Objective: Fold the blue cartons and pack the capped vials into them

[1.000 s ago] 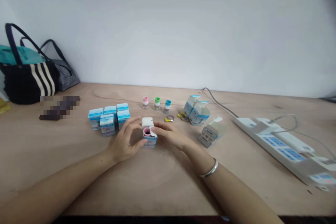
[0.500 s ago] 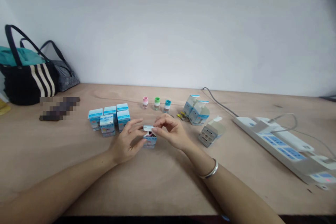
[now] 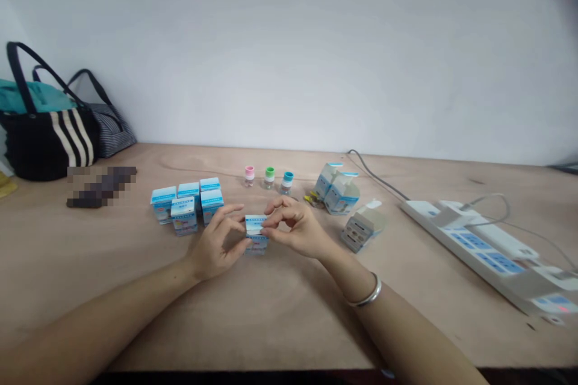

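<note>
A small blue-and-white cardboard box [image 3: 256, 243] stands upright on the table between my hands, its top flap lying down over the opening. My left hand [image 3: 220, 243] grips the box's left side, thumb at the front edge and fingers curved behind. At the right end of the flap, my right hand [image 3: 295, 228] pinches with thumb and forefinger. Just behind stand three small clear bottles, with a pink cap [image 3: 249, 171], a green cap [image 3: 270, 172] and a blue cap [image 3: 288, 176]. What lies inside the box is hidden.
Several closed boxes [image 3: 183, 215] are grouped to the left. Open boxes [image 3: 342, 197] stand to the right, one open box [image 3: 359, 228] tilted, near a yellow item [image 3: 313, 199]. A power strip [image 3: 478, 252] with cables lies far right. Bags [image 3: 49, 138] sit far left.
The box's top flap has come down and now covers the opening, where pinkish contents showed before. My right hand has followed the flap slightly; my left hand has stayed at the side.
</note>
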The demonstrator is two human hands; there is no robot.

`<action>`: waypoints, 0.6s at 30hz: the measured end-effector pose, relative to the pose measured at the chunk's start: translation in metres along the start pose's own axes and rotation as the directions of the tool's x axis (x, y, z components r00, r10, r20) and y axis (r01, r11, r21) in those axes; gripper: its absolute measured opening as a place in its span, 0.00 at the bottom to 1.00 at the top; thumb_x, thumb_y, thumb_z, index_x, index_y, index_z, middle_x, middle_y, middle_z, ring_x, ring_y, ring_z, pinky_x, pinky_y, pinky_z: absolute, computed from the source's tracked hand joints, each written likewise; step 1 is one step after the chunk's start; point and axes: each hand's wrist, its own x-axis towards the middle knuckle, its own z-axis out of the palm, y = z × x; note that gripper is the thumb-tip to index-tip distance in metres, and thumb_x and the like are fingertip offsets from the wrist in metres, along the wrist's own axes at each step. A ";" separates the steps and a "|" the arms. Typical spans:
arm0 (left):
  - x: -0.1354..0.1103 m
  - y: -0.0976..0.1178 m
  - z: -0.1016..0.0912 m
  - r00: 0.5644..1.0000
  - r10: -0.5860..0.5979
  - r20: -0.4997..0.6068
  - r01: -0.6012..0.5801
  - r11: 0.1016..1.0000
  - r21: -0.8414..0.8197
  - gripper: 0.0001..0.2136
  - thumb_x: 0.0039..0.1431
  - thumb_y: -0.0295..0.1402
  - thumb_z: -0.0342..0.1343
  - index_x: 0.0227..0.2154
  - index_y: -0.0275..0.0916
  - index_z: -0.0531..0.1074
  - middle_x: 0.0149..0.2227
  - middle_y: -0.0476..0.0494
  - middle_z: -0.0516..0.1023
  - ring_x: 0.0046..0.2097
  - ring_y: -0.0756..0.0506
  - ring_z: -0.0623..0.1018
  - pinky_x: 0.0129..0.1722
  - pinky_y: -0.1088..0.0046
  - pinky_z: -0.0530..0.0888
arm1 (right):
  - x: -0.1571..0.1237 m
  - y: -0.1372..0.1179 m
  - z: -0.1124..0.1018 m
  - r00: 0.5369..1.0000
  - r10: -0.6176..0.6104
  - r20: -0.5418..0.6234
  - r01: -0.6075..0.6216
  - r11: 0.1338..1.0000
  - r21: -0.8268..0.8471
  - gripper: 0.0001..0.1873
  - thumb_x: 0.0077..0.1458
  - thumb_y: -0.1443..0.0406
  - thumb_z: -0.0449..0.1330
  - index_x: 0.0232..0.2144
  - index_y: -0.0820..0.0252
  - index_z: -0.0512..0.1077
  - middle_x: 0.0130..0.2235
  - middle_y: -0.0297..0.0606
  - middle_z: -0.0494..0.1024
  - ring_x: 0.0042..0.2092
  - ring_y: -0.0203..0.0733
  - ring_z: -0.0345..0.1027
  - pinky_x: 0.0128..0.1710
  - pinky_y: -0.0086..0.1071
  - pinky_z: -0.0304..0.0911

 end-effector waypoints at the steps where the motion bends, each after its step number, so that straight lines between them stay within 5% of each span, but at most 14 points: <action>1: 0.000 0.000 0.000 1.000 -0.001 -0.006 0.001 1.000 0.005 0.09 0.54 0.29 0.57 0.38 0.40 0.64 0.54 0.37 0.63 0.55 0.41 0.69 0.49 0.60 0.74 | 0.000 0.000 -0.001 1.000 -0.011 0.005 0.011 1.000 -0.029 0.05 0.45 0.63 0.67 0.24 0.59 0.77 0.33 0.37 0.72 0.32 0.35 0.67 0.34 0.31 0.65; 14: -0.001 0.001 0.001 0.998 0.057 0.031 -0.058 0.998 0.037 0.14 0.56 0.28 0.55 0.45 0.42 0.66 0.54 0.38 0.61 0.55 0.42 0.70 0.51 0.60 0.74 | -0.002 -0.011 -0.003 0.989 -0.118 0.093 0.133 0.976 -0.175 0.06 0.50 0.66 0.62 0.22 0.61 0.73 0.34 0.38 0.71 0.37 0.38 0.68 0.39 0.33 0.64; 18: -0.002 -0.002 0.002 0.995 0.088 0.036 -0.089 0.996 0.020 0.11 0.57 0.26 0.52 0.43 0.42 0.69 0.54 0.39 0.61 0.54 0.44 0.71 0.50 0.63 0.74 | -0.001 -0.011 -0.007 0.958 -0.152 0.245 0.195 0.967 -0.164 0.06 0.52 0.64 0.62 0.25 0.62 0.73 0.38 0.41 0.70 0.41 0.39 0.67 0.43 0.34 0.64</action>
